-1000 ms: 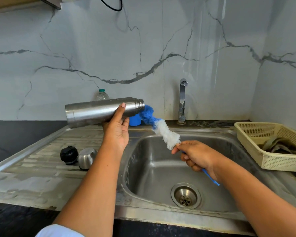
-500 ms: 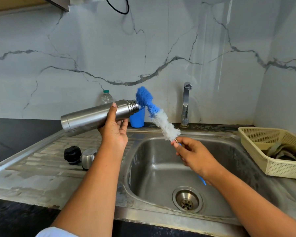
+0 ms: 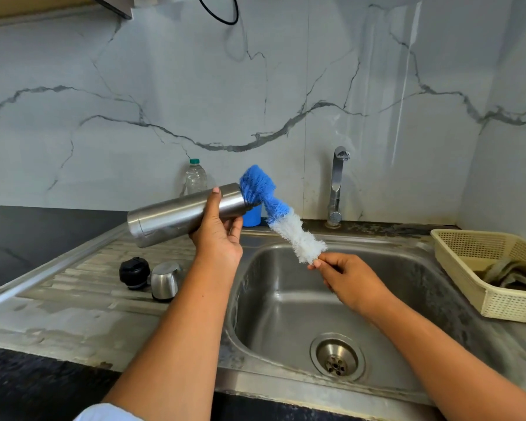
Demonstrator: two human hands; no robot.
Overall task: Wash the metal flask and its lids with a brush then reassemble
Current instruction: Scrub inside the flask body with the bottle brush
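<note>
The left hand [image 3: 217, 240] gripped the flask [image 3: 176, 217], almost level, above the sink [image 3: 286, 302] edge. The right hand [image 3: 348, 279] pinched the brush [image 3: 286, 221], its blue end at the flask mouth. Flask and brush hid partly a bottle [image 3: 196, 177] and a cup [image 3: 253, 217]. A black lid [image 3: 134, 272] and a steel lid [image 3: 164, 280] stood on the worktop [image 3: 73, 314], a basket [image 3: 456, 256] at right

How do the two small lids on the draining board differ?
The black plastic stopper lid is dark and matt; the dome-shaped steel cup lid is shiny and looks slightly bigger. The black lid sits left of the steel one. Both stand on the steel draining board, untouched.
</note>
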